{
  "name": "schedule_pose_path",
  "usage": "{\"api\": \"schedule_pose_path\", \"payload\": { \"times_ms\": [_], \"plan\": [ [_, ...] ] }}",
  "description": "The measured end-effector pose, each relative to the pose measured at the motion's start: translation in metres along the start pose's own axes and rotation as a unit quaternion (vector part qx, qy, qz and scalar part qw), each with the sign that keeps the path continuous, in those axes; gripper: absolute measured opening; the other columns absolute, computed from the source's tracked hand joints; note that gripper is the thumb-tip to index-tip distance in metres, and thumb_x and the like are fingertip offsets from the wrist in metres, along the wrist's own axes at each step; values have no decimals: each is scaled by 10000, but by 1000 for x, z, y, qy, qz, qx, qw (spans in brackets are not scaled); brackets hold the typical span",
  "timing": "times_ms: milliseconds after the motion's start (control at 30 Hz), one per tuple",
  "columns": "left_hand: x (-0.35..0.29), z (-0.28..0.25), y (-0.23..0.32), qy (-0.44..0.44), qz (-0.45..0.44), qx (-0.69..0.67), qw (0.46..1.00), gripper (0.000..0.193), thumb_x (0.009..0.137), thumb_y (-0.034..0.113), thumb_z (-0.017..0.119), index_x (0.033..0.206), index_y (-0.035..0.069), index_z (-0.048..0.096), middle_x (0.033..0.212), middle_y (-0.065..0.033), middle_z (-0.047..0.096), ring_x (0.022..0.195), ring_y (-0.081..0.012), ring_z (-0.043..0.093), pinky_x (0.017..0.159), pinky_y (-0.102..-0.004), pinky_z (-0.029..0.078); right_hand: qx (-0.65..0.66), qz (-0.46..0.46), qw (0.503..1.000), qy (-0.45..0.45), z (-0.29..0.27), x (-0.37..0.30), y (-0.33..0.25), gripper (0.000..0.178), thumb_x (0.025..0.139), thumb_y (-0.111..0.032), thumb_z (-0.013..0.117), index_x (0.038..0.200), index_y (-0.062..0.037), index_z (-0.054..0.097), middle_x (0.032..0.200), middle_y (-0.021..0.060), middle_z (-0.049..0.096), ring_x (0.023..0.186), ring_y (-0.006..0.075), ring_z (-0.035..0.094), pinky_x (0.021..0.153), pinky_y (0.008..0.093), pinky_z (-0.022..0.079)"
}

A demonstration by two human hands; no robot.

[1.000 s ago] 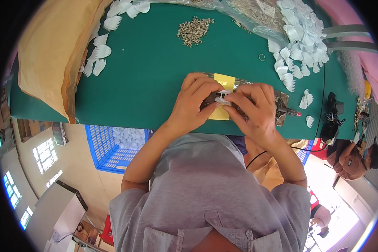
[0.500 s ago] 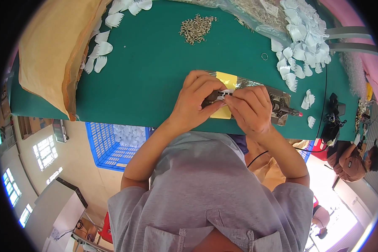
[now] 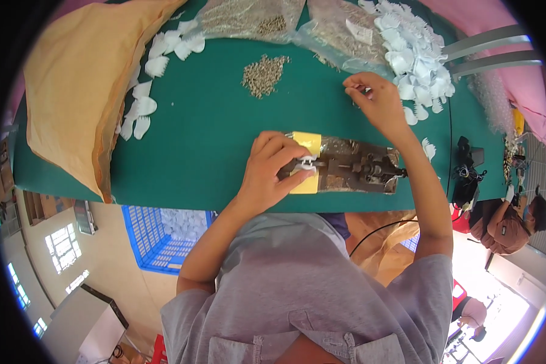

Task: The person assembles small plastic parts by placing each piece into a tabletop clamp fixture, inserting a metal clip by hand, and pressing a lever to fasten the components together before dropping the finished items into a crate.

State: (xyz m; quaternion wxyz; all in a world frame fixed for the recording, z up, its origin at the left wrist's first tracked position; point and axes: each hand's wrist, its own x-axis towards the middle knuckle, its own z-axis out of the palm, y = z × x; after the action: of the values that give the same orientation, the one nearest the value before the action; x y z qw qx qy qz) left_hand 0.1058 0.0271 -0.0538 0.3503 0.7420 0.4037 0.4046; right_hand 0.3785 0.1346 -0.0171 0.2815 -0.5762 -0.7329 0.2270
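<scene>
The near edge of the green tabletop (image 3: 200, 121) runs just below the dark metal fixture (image 3: 370, 167), and a wide stretch of green lies between the brown paper bag (image 3: 73, 91) and the left hand (image 3: 270, 170). Green also shows between the fixture and the right hand (image 3: 379, 103), which is near the clear plastic bag (image 3: 340, 39) and the heap of white toothed pieces (image 3: 412, 64). The left fingers are clamped on a small white part (image 3: 308, 162) at the fixture's left end, over a yellow strip (image 3: 306, 143). The right fingers curl inward, well apart from that part; whether they pinch anything, I cannot tell. A pile of small metal bits (image 3: 264, 76) sits farther back on the tabletop. A blue crate (image 3: 141, 244) stands below the near edge, and a co-worker (image 3: 508, 233) is off to the right.
</scene>
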Motion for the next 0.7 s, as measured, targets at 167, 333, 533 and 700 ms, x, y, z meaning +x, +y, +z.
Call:
{"api": "schedule_pose_path", "payload": {
  "times_ms": [167,333,533,700],
  "plan": [
    [2,1,0,-2,15,13,1000,306,775,166,903,1029,95,748,1018,-55,695,1058,-294,600,919,-417,497,-76,6,997,-14,19,23,18,118,910,-133,751,1017,-82,754,994,84,754,856,272,744,754,403,582],
    [3,4,-1,-1,-5,5,1000,290,768,173,902,988,96,729,990,-37,695,1030,-275,600,907,-405,488,-171,22,985,17,25,36,23,118,920,-207,746,981,-107,762,1000,80,747,878,315,739,782,432,580],
    [9,9,1,9,18,55,998,315,719,211,862,982,137,705,1010,-9,678,1022,-252,595,905,-419,422,-211,38,977,13,25,42,22,168,927,-282,728,941,-120,775,968,85,763,861,332,747,773,452,589],
    [11,14,9,3,8,75,997,320,702,199,831,978,134,684,1009,-13,676,1019,-252,596,906,-427,419,-184,100,978,-11,19,46,20,167,927,-260,715,940,-105,773,945,86,774,846,320,755,766,450,590]
  ]
}}
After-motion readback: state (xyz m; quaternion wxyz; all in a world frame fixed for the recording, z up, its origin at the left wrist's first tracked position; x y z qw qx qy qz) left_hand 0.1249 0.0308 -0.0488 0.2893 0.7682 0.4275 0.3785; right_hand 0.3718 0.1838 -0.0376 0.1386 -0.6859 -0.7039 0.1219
